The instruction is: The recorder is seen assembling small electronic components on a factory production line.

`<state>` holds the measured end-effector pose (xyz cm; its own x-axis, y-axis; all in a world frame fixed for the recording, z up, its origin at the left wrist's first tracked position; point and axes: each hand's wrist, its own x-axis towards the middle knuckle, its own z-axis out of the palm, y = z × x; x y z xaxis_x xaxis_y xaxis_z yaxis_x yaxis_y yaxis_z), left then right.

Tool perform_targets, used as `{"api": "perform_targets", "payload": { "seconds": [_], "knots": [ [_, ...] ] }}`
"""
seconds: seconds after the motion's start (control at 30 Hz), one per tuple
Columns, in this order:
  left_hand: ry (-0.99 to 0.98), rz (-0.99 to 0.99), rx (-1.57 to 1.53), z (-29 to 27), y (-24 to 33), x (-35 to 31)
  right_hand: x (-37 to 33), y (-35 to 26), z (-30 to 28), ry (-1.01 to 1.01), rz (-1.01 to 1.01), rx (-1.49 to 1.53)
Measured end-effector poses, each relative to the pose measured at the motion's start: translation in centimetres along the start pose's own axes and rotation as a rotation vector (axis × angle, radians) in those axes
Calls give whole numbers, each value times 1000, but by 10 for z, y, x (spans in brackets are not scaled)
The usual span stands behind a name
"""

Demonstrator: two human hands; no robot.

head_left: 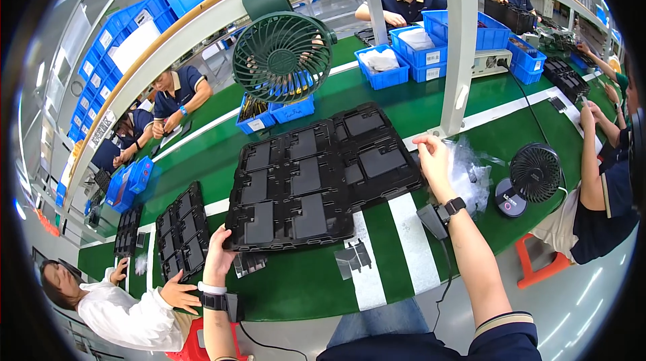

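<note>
My left hand (219, 253) grips the near left corner of a black plastic tray (350, 226), whose pockets hold several flat dark grey rectangular pieces (305, 176). This tray is tilted and overlaps a second black tray (412, 174) with similar pieces on its right. My right hand (435, 161) is beside the right edge of the second tray, its fingers curled together. Whatever those fingers hold, if anything, cannot be made out. Crumpled clear plastic bags (471, 176) lie just right of that hand.
A white post (460, 58) rises beyond my right hand. A green fan (282, 58) hangs ahead, and a small black fan (533, 172) stands at right. Blue bins (382, 73) line the far side. Another loaded tray (183, 230) lies left, near a co-worker's hand (179, 295).
</note>
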<state>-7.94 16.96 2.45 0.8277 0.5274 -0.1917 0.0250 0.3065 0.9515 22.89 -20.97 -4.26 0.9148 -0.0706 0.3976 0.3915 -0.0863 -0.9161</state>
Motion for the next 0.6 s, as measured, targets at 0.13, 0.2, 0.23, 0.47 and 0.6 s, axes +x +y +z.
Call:
{"api": "perform_targets", "payload": {
  "seconds": [0.13, 0.2, 0.23, 0.47, 0.6],
  "knots": [
    [70, -13, 270, -37, -3, 24, 0, 1, 3, -13, -6, -19],
    [47, 173, 597, -46, -2, 36, 0, -1, 3, -22, 7, -10],
    [47, 169, 595, -51, -6, 46, 0, 0, 2, -19, 3, -5],
    [322, 839, 1428, 41, 4, 27, 0, 0, 1, -27, -13, 6],
    [-149, 556, 1198, 137, 3, -26, -1, -1, -1, -30, -31, -30]
  ]
}}
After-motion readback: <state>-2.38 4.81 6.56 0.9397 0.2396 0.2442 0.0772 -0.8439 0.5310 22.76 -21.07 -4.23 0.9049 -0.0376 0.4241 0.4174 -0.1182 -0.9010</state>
